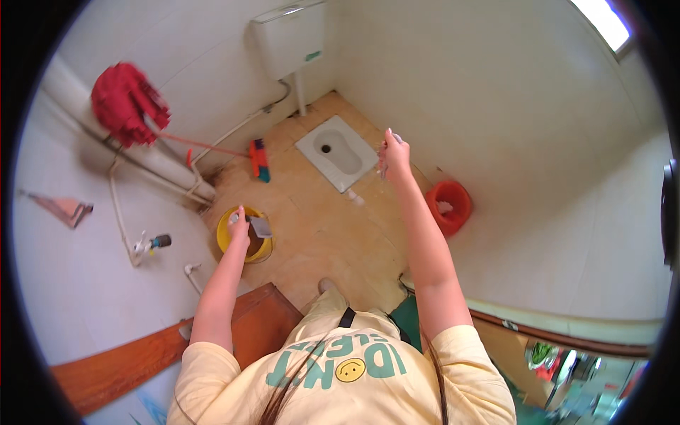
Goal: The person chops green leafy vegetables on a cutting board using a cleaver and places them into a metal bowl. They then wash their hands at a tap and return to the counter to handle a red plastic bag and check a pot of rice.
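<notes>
At the left, my left hand (pixel 239 225) is closed on a grey, flat-sided object (pixel 261 227) whose exact kind I cannot make out. It is held over a yellow bucket (pixel 267 249), partly covering the opening. My right arm reaches forward, and my right hand (pixel 397 152) is closed in the air beside the right edge of the white squat toilet (pixel 333 136). Pale, glinting bits show along its fingers, too blurred to name. A small white patch (pixel 355 198) lies on the floor near the toilet's front corner.
A red bin (pixel 453 205) stands by the right wall. At the left are a red mop head (pixel 127 103), a broom (pixel 259 161), pipes and a tap (pixel 150 244). The cistern (pixel 290 39) hangs behind the toilet. A brown wooden door (pixel 258 319) is near my left side.
</notes>
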`<state>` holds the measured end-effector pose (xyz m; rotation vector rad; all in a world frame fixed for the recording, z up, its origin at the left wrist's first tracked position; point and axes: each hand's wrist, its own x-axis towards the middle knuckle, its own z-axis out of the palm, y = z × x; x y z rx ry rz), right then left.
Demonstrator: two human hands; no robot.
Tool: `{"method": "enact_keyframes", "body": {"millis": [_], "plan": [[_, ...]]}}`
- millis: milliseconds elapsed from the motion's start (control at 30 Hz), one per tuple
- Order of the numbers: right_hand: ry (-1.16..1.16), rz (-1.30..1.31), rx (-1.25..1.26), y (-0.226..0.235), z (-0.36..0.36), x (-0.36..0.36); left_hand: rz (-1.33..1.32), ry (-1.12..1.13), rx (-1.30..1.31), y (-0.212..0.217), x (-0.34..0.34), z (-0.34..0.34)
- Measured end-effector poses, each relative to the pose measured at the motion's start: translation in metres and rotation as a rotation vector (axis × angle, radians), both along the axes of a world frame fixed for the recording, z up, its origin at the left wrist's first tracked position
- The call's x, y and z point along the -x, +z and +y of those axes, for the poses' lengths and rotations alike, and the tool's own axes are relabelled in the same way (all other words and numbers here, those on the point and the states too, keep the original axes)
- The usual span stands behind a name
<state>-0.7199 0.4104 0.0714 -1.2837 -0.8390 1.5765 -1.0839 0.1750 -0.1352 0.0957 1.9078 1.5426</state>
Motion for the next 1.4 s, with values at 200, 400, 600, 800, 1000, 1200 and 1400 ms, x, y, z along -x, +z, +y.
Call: {"method": "enact_keyframes", "body": {"millis": [200,400,600,800,1000,1200,1400], "plan": [[-0.266,-0.717,-0.233,-0.088,-0.018,-0.101,-0.006,-0.176,0.087,0.007,-0.07,0.019],[-0.216,-1.043,-0.091,-0.15,-0.177,-0.214,0.197,-0.562,0.023,-0.04,-0.164,0.016],[0.058,-1.237,0.233,-0.181,-0.42,-0.361,0.51,-1.134,-0.193,-0.023,-0.324,-0.036],[-0.654,-1.142,0.898,-0.17,-0.661,-0.485,0.447,-1.697,-0.252,0.06,-0.514,-0.117],[-1.161,-0.488,1.044,-0.247,-0.921,-0.532,0.156,-1.958,-0.752,0.165,-0.711,-0.207],[-1.495,0.359,0.617,-0.245,-0.958,-0.485,0.133,-1.672,-0.886,0.229,-0.865,-0.214],[-1.561,0.474,0.502,-0.249,-0.886,-0.52,0.214,-1.308,-0.965,0.249,-0.958,-0.165]]}}
